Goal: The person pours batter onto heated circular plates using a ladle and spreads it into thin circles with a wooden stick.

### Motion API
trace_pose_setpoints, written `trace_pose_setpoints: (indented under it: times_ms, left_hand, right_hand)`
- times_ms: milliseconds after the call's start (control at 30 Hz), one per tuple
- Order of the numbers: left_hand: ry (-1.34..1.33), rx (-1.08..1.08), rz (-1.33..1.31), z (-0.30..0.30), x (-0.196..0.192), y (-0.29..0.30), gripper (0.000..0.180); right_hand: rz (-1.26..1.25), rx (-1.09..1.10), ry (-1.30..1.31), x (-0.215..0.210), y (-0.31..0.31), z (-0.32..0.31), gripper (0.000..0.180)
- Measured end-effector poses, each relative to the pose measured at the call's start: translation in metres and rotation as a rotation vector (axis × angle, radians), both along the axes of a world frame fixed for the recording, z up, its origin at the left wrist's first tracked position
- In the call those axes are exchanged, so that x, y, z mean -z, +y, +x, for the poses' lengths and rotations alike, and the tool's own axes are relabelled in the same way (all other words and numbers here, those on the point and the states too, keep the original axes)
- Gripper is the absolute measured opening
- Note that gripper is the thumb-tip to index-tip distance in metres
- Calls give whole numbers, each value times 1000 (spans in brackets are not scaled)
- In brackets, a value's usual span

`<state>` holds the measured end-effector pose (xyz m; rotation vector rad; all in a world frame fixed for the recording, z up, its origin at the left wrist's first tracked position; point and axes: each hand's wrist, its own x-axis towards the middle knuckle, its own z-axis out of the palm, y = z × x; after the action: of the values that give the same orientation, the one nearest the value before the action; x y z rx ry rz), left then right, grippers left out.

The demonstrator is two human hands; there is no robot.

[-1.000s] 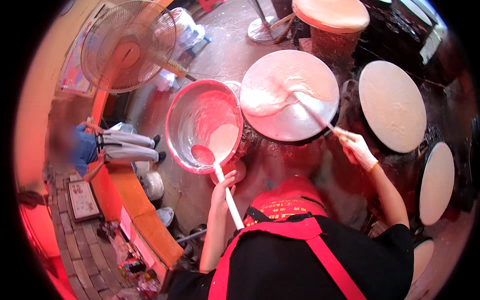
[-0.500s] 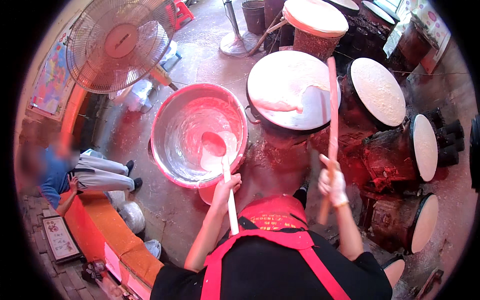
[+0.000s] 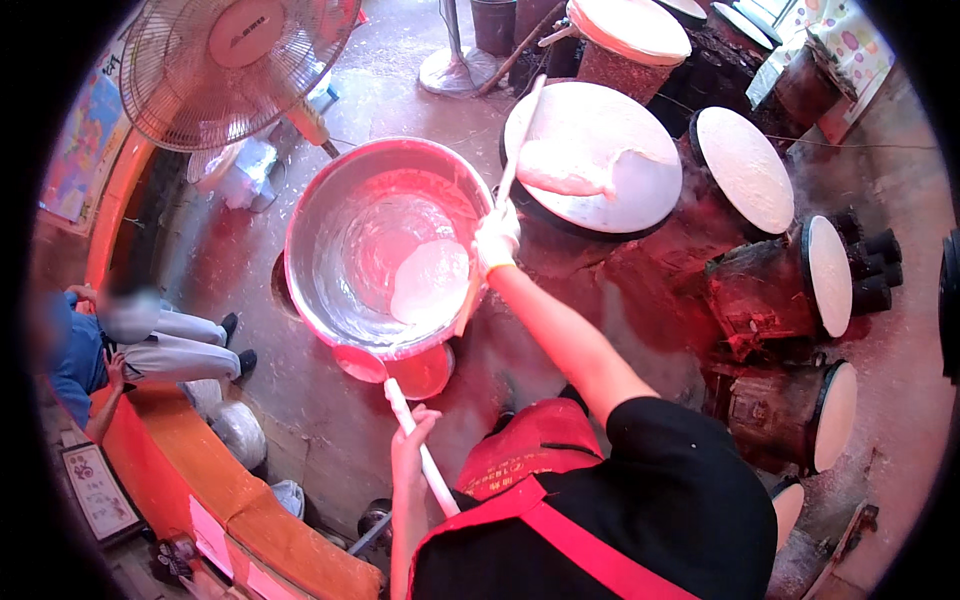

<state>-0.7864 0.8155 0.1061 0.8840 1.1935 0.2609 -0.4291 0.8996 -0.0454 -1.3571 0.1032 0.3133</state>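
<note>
In the head view, my left hand [image 3: 412, 445] grips the white handle of a ladle [image 3: 358, 364]. The ladle's red-looking bowl is at the near rim of a large metal basin [image 3: 297, 240]. A pool of pale batter [image 3: 430, 280] lies in the basin. My right hand [image 3: 497, 238], in a white glove, is closed round a long flat wooden stick [image 3: 520, 135] at the basin's right rim. One end of the stick points up past the round griddle [image 3: 640, 190]; the other slants down along the basin wall. Pale batter covers part of that griddle, leaving bare metal toward its near right.
Several round stoves with pale-covered griddles [image 3: 745, 170] curve along the right and far side. A large fan [image 3: 240, 75] stands at the far left. Another person [image 3: 80, 340] is at the left, by an orange counter [image 3: 210, 460]. A red container [image 3: 425, 372] sits below the basin.
My right hand has swung left from beside the griddle to the basin's rim, bringing the stick along. The ladle has come out of the batter to the near rim, and my left hand is lower.
</note>
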Motion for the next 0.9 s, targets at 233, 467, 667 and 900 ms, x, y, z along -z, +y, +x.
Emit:
trace_pose_setpoints:
  times_ms: [233,467,667,900]
  left_hand:
    - [-76,77,36,27,10,12,21]
    - [-149,204,14,56,-6,1,21]
    - [-188,193,-7,97,-22,-19,17]
    - [-164,162,56,129,-16,-40,16]
  right_hand:
    - [26,-46,294,-86,-133,-64,35]
    - [161,-12,337,-109,-193,-7,26]
    - [51,-502,398,-99,-191,-14,20]
    - [-45,-435,501,-110,-327,33,33]
